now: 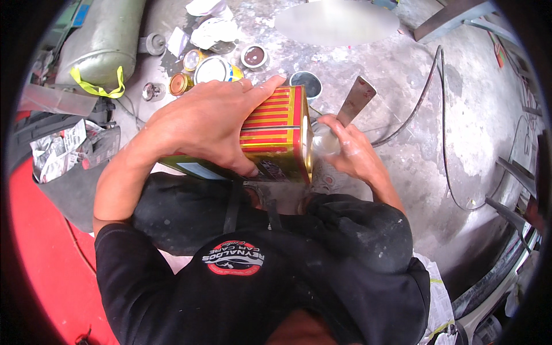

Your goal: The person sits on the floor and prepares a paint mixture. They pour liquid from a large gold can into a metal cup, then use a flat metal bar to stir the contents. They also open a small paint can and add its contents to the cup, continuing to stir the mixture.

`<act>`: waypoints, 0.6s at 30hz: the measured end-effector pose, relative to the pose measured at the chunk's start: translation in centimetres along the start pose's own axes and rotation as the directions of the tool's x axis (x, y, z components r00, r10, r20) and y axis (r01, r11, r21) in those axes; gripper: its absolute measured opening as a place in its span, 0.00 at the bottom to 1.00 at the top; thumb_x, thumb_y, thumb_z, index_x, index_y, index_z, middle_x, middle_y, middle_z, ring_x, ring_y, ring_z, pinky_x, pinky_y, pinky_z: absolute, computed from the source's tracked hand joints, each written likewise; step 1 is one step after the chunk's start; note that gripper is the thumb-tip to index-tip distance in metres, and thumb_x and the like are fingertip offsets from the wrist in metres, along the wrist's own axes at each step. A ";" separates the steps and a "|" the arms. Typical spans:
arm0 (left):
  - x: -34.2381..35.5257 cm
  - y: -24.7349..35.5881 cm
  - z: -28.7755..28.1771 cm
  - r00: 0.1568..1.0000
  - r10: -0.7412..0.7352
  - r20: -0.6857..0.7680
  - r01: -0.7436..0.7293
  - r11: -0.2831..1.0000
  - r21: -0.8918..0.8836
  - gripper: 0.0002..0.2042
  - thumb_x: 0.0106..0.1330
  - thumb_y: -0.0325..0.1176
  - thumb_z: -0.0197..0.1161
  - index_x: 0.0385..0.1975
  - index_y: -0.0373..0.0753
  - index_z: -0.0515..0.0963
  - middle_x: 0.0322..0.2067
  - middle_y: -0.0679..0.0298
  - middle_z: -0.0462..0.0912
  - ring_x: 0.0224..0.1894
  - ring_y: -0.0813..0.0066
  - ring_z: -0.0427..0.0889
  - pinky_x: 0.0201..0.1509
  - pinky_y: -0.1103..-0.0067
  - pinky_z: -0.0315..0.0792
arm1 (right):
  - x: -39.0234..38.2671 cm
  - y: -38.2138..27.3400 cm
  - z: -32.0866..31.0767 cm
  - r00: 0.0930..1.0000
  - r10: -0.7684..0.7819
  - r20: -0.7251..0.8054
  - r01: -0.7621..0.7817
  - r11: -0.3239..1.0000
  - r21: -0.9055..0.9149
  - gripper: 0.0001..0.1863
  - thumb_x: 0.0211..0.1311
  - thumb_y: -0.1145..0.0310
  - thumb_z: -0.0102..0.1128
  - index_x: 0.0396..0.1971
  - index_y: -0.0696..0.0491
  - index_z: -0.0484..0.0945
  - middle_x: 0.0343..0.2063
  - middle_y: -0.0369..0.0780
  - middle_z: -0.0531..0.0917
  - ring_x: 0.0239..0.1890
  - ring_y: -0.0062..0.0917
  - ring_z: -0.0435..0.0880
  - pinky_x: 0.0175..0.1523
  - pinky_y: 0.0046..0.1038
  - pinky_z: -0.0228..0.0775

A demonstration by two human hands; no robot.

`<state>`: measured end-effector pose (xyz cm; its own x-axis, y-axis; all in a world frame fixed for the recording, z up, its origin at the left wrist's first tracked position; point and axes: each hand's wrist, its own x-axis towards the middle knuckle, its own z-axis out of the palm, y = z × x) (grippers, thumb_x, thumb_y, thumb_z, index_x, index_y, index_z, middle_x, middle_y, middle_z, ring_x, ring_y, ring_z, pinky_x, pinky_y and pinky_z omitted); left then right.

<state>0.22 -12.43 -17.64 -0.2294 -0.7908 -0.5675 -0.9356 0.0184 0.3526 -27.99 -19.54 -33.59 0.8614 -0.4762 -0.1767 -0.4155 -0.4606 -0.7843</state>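
A rectangular metal can (pixel 269 135) in red and gold stripes lies tipped over above my lap, its end facing right. My left hand (pixel 215 118) is closed over its top and near side, thumb low and fingers stretched across. Beside the can's right end, my right hand (pixel 356 154) grips a small translucent cup (pixel 325 141), partly hidden by the fingers. A flat metal putty knife (pixel 357 99) sticks up from the same hand, its blade stained and its handle out of sight. Whether liquid is flowing from the can cannot be made out.
Beyond the can, the floor holds a dark-filled round container (pixel 306 85), a brown-filled cup (pixel 254 56), a white-lidded tin (pixel 211 70) and crumpled paper (pixel 214 33). A grey tank (pixel 100 46) lies far left. A black cable (pixel 444 115) loops at right, near metal stand legs (pixel 454 20).
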 end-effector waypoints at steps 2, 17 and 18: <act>-0.1 -0.2 0.1 1.000 -0.002 0.004 0.002 1.000 -0.007 0.64 0.38 0.50 0.82 0.77 0.39 0.48 0.49 0.46 0.79 0.52 0.46 0.79 0.55 0.64 0.71 | 0.2 -0.5 -0.3 0.999 0.023 0.035 -0.023 1.000 0.013 0.40 0.46 0.78 0.71 0.63 0.46 0.68 0.58 0.44 0.79 0.57 0.46 0.79 0.59 0.39 0.73; 0.3 -0.6 -0.1 1.000 -0.003 0.018 0.003 0.999 -0.037 0.64 0.38 0.51 0.81 0.76 0.36 0.48 0.51 0.45 0.78 0.54 0.45 0.78 0.58 0.64 0.71 | 0.4 -0.3 0.0 1.000 -0.016 0.008 0.016 1.000 0.011 0.40 0.45 0.78 0.72 0.63 0.46 0.69 0.54 0.46 0.80 0.57 0.49 0.78 0.59 0.43 0.72; 0.3 -0.6 -0.1 1.000 -0.005 0.019 0.006 0.999 -0.043 0.64 0.38 0.52 0.81 0.76 0.36 0.48 0.51 0.45 0.78 0.55 0.45 0.78 0.58 0.64 0.71 | 0.4 -0.4 0.0 0.999 -0.035 -0.006 0.035 0.999 0.015 0.40 0.45 0.78 0.72 0.63 0.46 0.69 0.54 0.46 0.80 0.57 0.49 0.78 0.60 0.43 0.72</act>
<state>0.77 -12.71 -17.95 -0.2298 -0.7789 -0.5835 -0.9244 -0.0128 0.3811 -27.50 -19.59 -33.35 0.8737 -0.4642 -0.1455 -0.3804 -0.4655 -0.7991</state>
